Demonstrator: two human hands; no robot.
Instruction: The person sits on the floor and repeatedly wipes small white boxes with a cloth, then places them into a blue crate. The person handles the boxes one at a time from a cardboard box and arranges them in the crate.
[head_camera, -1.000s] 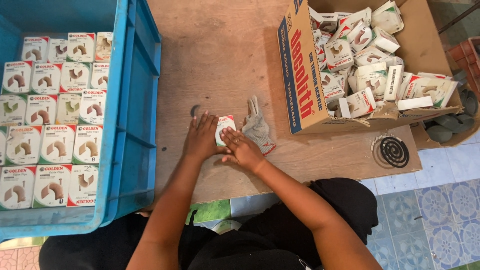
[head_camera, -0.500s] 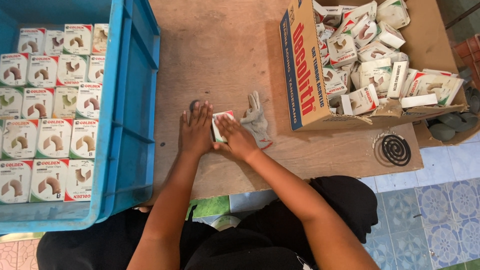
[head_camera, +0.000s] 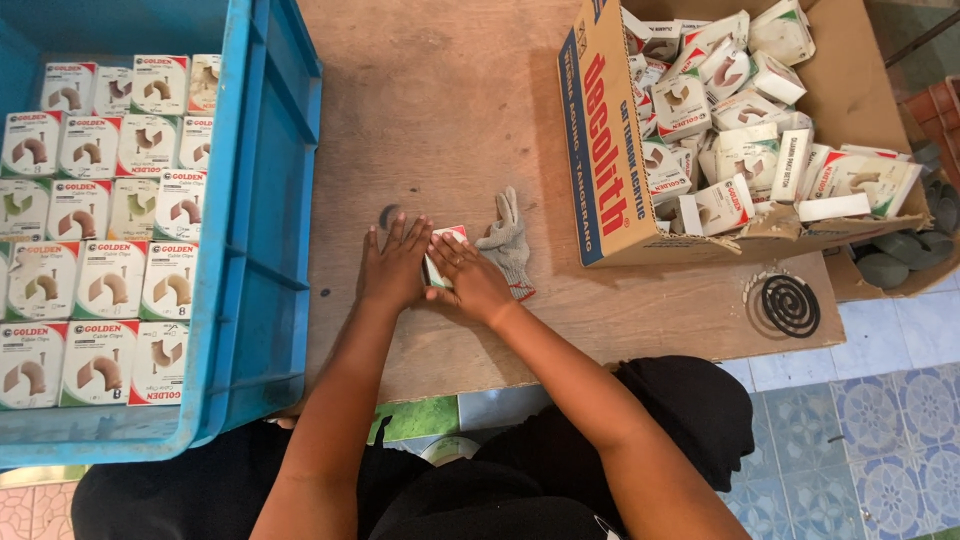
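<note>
A small white carton (head_camera: 443, 250) with red trim lies on a wooden tabletop (head_camera: 450, 110), pressed between a seated person's two hands near the table's front edge. The left hand (head_camera: 393, 268) rests flat on the wood against the carton's left side, fingers spread and extended. The right hand (head_camera: 472, 278) covers the carton's right side, its fingers laid open across the top and the thumb tucked against the near edge; only the upper corner of the carton shows between the hands. Just to the right of the right hand, touching or nearly touching it, lies a grey knitted work glove (head_camera: 508, 243), limp on the table. Further right stands an open cardboard box (head_camera: 600, 150) with blue and red printing on its side, heaped with loose small cartons (head_camera: 745, 110) of the same white kind lying at all angles. A dark spiral coil (head_camera: 790, 305) sits at the table's front right corner, beside the box. To the left, a blue plastic crate (head_camera: 265, 230) holds matching cartons (head_camera: 110, 280) packed face up in neat rows. Patterned tile flooring (head_camera: 880, 450) shows below the table.
</note>
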